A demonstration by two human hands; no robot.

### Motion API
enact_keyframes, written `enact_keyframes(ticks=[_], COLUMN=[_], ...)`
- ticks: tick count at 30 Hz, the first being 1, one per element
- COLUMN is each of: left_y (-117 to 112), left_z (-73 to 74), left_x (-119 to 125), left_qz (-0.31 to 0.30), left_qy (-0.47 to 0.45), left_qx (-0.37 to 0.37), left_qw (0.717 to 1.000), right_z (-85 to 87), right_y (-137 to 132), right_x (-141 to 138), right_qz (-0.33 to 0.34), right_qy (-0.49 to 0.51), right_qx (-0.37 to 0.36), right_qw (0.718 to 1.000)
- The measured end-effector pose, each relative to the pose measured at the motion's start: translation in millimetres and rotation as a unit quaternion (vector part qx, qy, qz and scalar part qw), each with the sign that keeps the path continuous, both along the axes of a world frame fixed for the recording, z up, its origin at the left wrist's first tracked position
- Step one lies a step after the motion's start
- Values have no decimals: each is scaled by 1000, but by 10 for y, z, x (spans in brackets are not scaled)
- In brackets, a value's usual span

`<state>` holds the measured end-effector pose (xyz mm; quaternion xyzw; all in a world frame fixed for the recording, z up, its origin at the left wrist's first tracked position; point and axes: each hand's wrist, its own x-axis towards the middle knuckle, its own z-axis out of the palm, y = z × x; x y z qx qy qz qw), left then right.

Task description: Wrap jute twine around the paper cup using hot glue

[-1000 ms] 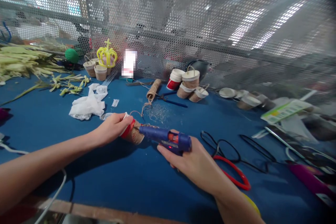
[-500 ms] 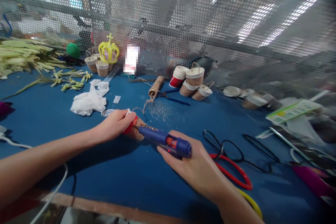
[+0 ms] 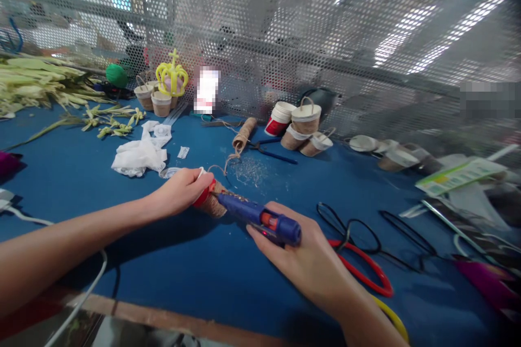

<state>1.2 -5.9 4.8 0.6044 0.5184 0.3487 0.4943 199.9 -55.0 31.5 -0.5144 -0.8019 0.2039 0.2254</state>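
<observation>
My left hand is closed around a red paper cup, tilted on its side, its lower part wound with brown twine. My right hand grips a blue hot glue gun whose small red light glows. The gun's nozzle points left and meets the cup's side near the edge of the winding; whether it touches is hard to tell. From the cup a loose strand of twine runs back to a twine roll lying on the blue table.
Behind the roll are blue-handled pliers, stacked paper cups and twine-wrapped cups. White crumpled tissue lies left. Red-handled scissors and black cable lie right of my right hand. A perforated metal screen bounds the back.
The view has shifted slightly, so things sit a little further right. Both hands keep their holds, and the glue gun's nozzle stays at the cup's side.
</observation>
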Motion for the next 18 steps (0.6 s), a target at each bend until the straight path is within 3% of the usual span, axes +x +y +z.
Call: enact_keyframes(ticks=[18], left_y=[17], left_z=[-14], left_x=[8], left_qz=[12], left_qy=[54], left_qx=[20], left_qw=[998], right_z=[-5], right_y=[-46], right_x=[-30], right_qz=[39], right_qy=[-28], right_qx=[19], right_qw=[999])
